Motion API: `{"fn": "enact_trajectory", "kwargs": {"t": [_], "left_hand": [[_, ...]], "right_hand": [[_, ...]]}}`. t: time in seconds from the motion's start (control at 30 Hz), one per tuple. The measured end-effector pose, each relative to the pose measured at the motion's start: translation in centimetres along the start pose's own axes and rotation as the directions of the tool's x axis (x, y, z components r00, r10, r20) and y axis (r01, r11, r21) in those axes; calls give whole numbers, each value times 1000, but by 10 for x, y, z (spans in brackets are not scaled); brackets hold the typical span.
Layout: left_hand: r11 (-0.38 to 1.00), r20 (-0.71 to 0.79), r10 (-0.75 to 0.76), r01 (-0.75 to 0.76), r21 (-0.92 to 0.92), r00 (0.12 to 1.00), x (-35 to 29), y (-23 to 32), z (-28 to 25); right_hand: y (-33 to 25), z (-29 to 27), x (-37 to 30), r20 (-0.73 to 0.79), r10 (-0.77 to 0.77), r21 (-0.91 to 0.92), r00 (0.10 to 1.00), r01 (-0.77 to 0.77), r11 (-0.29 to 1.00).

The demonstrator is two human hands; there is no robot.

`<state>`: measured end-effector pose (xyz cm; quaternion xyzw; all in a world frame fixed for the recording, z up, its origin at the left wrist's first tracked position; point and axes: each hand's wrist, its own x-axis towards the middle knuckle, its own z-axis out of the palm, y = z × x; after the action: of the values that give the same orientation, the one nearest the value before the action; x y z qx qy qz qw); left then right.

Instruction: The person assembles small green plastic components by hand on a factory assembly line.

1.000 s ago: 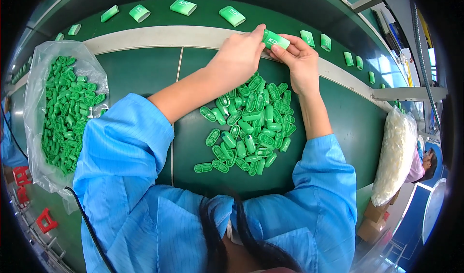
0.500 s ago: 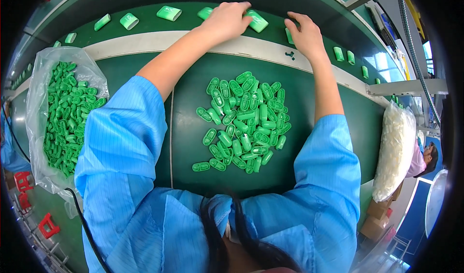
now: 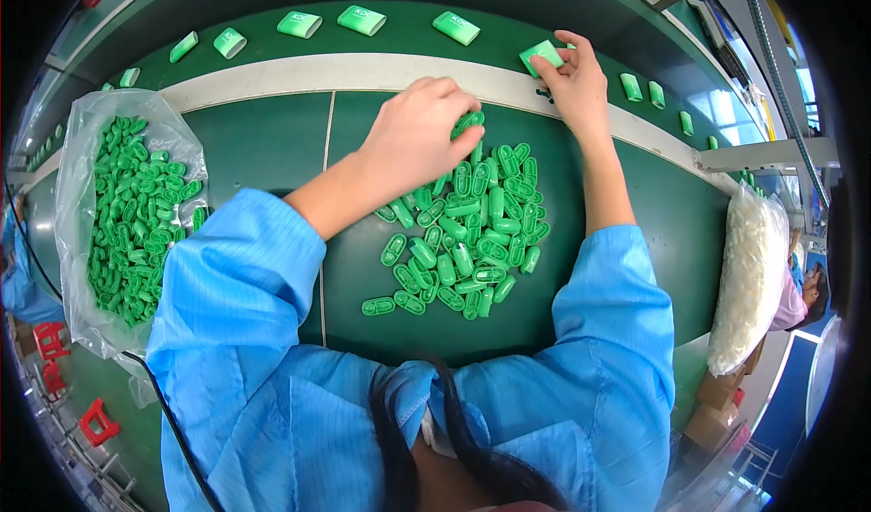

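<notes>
My left hand (image 3: 419, 133) is over the far edge of a pile of small green oval plastic cases (image 3: 463, 253). Its thumb and fingers close on one green plastic case (image 3: 468, 123), partly hidden by the fingers. Farther right, my right hand (image 3: 578, 84) pinches a light-green flat carton sleeve (image 3: 542, 56) between thumb and fingers, at the near edge of the green belt (image 3: 408, 33). Other light-green sleeves, such as this sleeve (image 3: 455, 28), lie spaced out along the belt.
A pale rail (image 3: 363, 72) separates the belt from the green worktable (image 3: 363, 285). At left, a clear plastic bag (image 3: 77, 185) holds many more green cases. A stuffed bag of whitish pieces (image 3: 748, 276) stands at right, below a metal bar (image 3: 771, 156). Another person (image 3: 807, 285) is beyond it.
My left hand has come back from the belt to the pile and closed on a green case. My right hand has taken hold of a sleeve. The sleeves on the belt have shifted left.
</notes>
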<state>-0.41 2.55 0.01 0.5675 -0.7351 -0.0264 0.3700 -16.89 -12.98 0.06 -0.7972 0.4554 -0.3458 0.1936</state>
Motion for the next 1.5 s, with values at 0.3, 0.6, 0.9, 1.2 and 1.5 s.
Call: {"fn": "enact_trajectory", "kwargs": {"t": [0.3,0.6,0.9,1.2,1.5], "left_hand": [[919,48,-242,245,-310,969,39,-19,2],[351,312,-395,455,-818,864,44,-45,4],[498,323,-364,475,-725,874,43,-48,1],[746,145,-307,333,-576,940,40,-41,-1],[934,33,-315,316,-168,949,30,-9,8]], "right_hand": [[-10,1,-15,466,124,690,876,-447,569],[-27,16,-23,438,63,725,897,-394,565],[-30,13,-27,433,24,745,901,-372,554],[-34,10,-29,395,11,735,918,-324,595],[-43,19,-35,332,100,733,938,-323,598]]}}
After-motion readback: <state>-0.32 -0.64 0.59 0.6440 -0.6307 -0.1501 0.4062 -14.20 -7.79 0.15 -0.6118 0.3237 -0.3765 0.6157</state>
